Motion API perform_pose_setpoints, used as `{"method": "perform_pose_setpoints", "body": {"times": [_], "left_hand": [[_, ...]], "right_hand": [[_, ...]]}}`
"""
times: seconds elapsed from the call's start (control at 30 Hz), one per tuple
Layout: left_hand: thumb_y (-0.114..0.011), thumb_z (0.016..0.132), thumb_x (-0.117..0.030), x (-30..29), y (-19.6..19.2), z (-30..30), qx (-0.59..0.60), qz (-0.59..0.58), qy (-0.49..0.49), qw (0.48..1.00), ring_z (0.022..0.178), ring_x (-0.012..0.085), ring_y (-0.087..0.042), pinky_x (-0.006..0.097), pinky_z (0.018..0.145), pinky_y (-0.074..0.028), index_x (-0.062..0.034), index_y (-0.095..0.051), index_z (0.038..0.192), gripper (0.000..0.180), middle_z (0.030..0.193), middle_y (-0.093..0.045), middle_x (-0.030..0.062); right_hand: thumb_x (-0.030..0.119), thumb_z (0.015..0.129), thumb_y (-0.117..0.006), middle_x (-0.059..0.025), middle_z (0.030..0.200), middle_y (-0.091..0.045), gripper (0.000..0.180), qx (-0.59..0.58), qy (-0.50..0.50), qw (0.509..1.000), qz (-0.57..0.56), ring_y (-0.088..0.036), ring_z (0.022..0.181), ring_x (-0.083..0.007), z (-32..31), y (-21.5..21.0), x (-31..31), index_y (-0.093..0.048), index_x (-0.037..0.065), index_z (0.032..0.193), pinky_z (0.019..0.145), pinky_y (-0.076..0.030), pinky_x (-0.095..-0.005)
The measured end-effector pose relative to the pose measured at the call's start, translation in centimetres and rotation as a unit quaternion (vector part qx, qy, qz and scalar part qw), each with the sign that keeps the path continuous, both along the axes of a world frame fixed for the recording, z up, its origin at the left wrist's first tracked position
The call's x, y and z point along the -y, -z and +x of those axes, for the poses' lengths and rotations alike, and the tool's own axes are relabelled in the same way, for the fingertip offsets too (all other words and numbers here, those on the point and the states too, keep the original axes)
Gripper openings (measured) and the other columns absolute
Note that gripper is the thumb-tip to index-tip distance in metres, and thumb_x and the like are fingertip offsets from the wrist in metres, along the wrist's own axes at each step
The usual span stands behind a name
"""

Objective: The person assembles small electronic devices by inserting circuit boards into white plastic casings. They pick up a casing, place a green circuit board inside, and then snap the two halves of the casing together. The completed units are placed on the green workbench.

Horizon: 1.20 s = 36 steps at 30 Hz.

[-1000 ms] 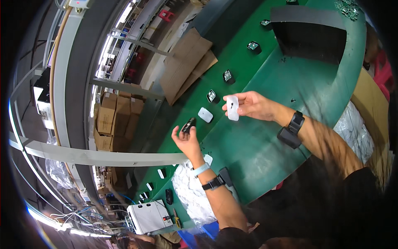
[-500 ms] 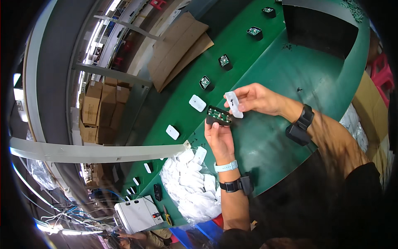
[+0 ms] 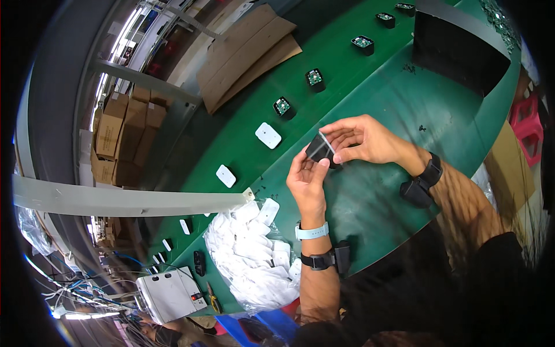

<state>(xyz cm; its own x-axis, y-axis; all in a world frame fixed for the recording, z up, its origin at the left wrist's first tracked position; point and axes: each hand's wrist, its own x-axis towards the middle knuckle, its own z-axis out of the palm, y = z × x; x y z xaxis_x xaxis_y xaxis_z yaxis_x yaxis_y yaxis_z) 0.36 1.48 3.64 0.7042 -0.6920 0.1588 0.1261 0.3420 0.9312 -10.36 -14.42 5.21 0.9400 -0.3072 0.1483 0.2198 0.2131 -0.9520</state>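
My left hand (image 3: 307, 182) grips a small black plastic housing (image 3: 318, 150), now tipped with its dark side facing me. A white cover (image 3: 328, 142) lies along the housing's open face, seen nearly edge-on. Its outer edge is pinched between the fingers and thumb of my right hand (image 3: 370, 140). Whether the cover is fully seated I cannot tell; the circuit board inside is hidden. Just beyond, on the green belt, stand open black housings with green circuit boards (image 3: 282, 106) and one topped with a white cover (image 3: 268, 136).
A clear plastic bag of white covers (image 3: 248, 254) sits left of my left forearm. Beyond it are a white box-shaped device (image 3: 170, 295) and yellow-handled pliers (image 3: 214, 299). A black bin (image 3: 459, 49) stands at the far right; a metal bar (image 3: 133, 198) crosses from the left.
My right hand has brought the white cover onto the housing's open face. My left hand has turned the housing, hiding its circuit board. Items on the belt appear shifted toward the left.
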Motion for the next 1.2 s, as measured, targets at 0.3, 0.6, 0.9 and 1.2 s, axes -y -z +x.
{"method": "perform_pose_setpoints", "body": {"times": [0.3,0.6,0.9,1.2], "left_hand": [[-0.069,0.085,0.004,-0.3,0.1,0.1,-0.034,0.000,0.011,0.999,0.109,0.0200,-0.062,0.034,0.097,-0.048,0.0063,-0.057,0.125,0.042,0.118,-0.065,0.0134],[-0.069,0.086,0.003,-0.2,0.0,0.0,-0.013,0.010,0.026,1.000,0.109,0.0193,-0.061,0.034,0.098,-0.047,0.0064,-0.057,0.127,0.043,0.119,-0.064,0.0129],[-0.066,0.090,0.001,0.1,0.6,0.0,-0.083,-0.016,0.043,0.995,0.116,0.0195,-0.058,0.033,0.104,-0.043,0.0049,-0.049,0.138,0.052,0.132,-0.058,0.0112],[-0.057,0.097,0.000,0.5,-0.5,-1.2,-0.006,0.005,0.026,1.000,0.117,0.0217,-0.058,0.036,0.097,-0.051,0.0036,-0.041,0.144,0.050,0.134,-0.055,0.0161]], "right_hand": [[-0.002,0.080,-0.077,-0.0136,0.109,-0.068,0.054,-0.008,-0.004,1.000,-0.020,-0.067,0.094,-0.0144,0.0,-0.2,0.1,-0.057,-0.005,0.130,0.087,-0.057,-0.0281],[-0.003,0.080,-0.077,-0.0140,0.108,-0.068,0.054,-0.010,-0.006,1.000,-0.011,-0.067,0.094,-0.0143,-0.3,0.1,0.1,-0.058,-0.006,0.130,0.084,-0.058,-0.0279],[0.003,0.074,-0.082,-0.0091,0.110,-0.069,0.053,0.043,0.086,0.983,-0.155,-0.064,0.095,-0.0153,-0.3,-0.4,-0.7,-0.066,0.003,0.125,0.084,-0.056,-0.0312],[0.009,0.069,-0.083,-0.0099,0.108,-0.067,0.051,0.108,0.223,0.881,-0.402,-0.064,0.093,-0.0247,-0.1,-0.2,-1.3,-0.071,0.009,0.119,0.081,-0.054,-0.0337]]}}
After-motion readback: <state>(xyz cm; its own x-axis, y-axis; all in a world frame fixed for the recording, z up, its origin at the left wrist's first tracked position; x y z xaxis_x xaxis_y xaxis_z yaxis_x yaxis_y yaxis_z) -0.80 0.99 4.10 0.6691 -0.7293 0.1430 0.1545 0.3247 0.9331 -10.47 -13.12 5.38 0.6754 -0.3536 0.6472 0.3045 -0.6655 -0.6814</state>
